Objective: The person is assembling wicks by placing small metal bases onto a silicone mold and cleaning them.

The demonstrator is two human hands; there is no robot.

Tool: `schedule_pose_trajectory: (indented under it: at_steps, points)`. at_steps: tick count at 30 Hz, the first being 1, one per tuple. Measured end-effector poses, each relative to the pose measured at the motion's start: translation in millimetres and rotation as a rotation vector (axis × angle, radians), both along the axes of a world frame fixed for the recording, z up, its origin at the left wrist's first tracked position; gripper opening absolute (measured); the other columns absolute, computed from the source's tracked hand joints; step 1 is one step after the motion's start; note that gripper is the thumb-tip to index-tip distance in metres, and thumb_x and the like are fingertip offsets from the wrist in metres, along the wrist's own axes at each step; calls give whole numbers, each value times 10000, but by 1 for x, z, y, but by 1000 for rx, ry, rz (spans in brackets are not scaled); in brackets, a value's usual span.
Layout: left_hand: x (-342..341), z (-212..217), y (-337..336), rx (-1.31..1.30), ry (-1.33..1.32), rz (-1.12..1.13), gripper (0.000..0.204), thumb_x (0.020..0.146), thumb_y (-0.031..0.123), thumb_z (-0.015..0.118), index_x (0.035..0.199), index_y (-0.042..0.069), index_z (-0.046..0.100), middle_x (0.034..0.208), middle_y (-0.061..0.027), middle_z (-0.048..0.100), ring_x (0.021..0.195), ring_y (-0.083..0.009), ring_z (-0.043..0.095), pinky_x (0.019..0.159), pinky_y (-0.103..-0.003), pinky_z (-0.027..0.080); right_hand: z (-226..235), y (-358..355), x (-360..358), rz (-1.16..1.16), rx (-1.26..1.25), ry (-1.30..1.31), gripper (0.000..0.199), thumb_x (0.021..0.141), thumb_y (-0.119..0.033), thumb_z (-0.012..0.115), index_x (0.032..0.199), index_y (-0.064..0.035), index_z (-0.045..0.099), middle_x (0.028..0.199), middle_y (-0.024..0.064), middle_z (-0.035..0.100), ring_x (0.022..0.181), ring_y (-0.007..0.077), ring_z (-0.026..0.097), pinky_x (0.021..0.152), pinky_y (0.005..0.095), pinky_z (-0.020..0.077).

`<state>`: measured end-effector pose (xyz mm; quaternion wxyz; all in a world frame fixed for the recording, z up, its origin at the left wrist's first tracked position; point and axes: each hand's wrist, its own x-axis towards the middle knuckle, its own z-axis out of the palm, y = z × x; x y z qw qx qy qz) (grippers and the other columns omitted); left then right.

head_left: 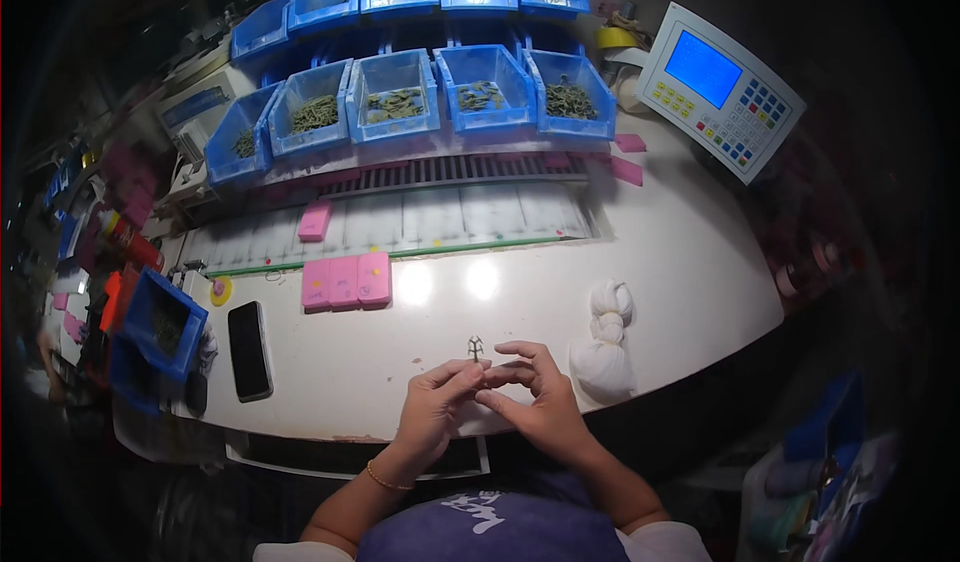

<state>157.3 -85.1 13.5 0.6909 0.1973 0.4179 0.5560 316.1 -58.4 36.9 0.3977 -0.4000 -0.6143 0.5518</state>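
Observation:
My left hand [436, 399] is closed in a pinch between thumb and fingers. A small, dark branched piece [475, 346], like a tiny wax or metal twig with pale tips, stands upright out of that pinch. Its lower end is hidden by the fingertips. My right hand [541, 398] is just to the right, its index finger raised and its thumb apart from the other fingers. Those fingers reach close to the left fingertips; whether they touch the piece I cannot tell. Both hands are above the front edge of the white table [500, 312].
Blue bins [395, 107] holding small green pieces stand in rows at the back. Pink blocks [346, 282] lie mid-table, a black phone [250, 352] at left, and a knotted white cloth bundle [602, 347] at right. A keypad console [720, 92] stands at back right.

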Motion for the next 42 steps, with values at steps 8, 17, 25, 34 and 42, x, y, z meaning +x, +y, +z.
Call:
schedule_pose_trajectory:
  at_steps: [8,17,25,34,42]
  points:
    - [-11,0,-11,30,-15,-169,241,972,196,621,1035,-33,665,915,-99,684,767,-134,639,691,-246,503,-9,16,11,156,-456,346,397,923,-48,639,1275,-22,459,1115,137,666,966,173,660,890,316,523]
    - [-14,-7,-17,42,-272,-268,271,1000,242,572,1056,-18,630,911,-98,675,773,-161,659,684,-259,526,-18,17,2,253,-703,648,409,888,12,637,1240,-32,435,1031,127,673,906,176,666,724,317,575]
    - [-7,-2,-21,94,7,-94,295,986,195,569,1124,-61,618,998,-175,678,760,-197,670,726,-339,587,-17,19,-1,121,-696,684,437,869,26,660,1229,-28,417,1001,124,675,927,165,656,852,299,532]
    - [-6,1,-23,105,101,-43,242,944,143,619,1071,-60,653,949,-157,689,740,-192,674,710,-330,589,-19,15,-2,120,-666,638,484,852,10,697,1238,-18,405,997,129,679,931,165,653,825,271,505]
    - [-1,-7,-22,201,299,-1,156,949,116,633,984,-33,665,855,-85,671,707,-145,655,663,-270,537,-21,0,-7,-38,-359,377,425,868,-3,706,1169,-29,407,974,113,685,887,135,633,828,270,484]
